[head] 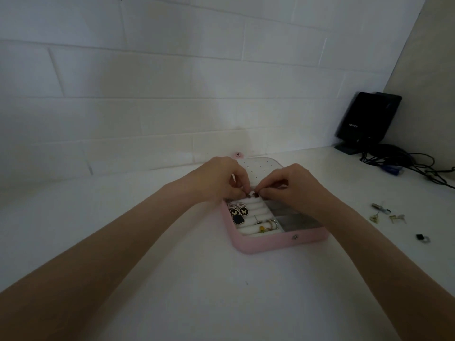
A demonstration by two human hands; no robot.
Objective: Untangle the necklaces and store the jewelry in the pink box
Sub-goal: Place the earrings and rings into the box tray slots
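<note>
Just above the middle of the frame, both hands meet over the far edge of the pink box (273, 244). The left hand (219, 179) has its fingers curled down, tips pinched together on a small dark piece (253, 194) that is too tiny to identify. The right hand (293, 185) mirrors it, fingers bent and pinching the same small piece from the other side, so the two sets of fingertips nearly touch.

Directly below the hands the box lies open on the white table (172, 279), its perforated lid (258, 168) leaning back toward the tiled wall (147, 82). On the box's white ring rolls sit two round black butterfly pieces (238, 212), a dark square pendant (238, 219) and some rings (269, 225), all toward the left half; the right half is a greyish compartment.

Well apart at the right edge of the frame, a few small metal jewelry pieces (386, 214) and a black stone piece (422, 238) lie loose on the table. In the upper right corner stands a black device (366, 119) with tangled cables (406, 161).
</note>
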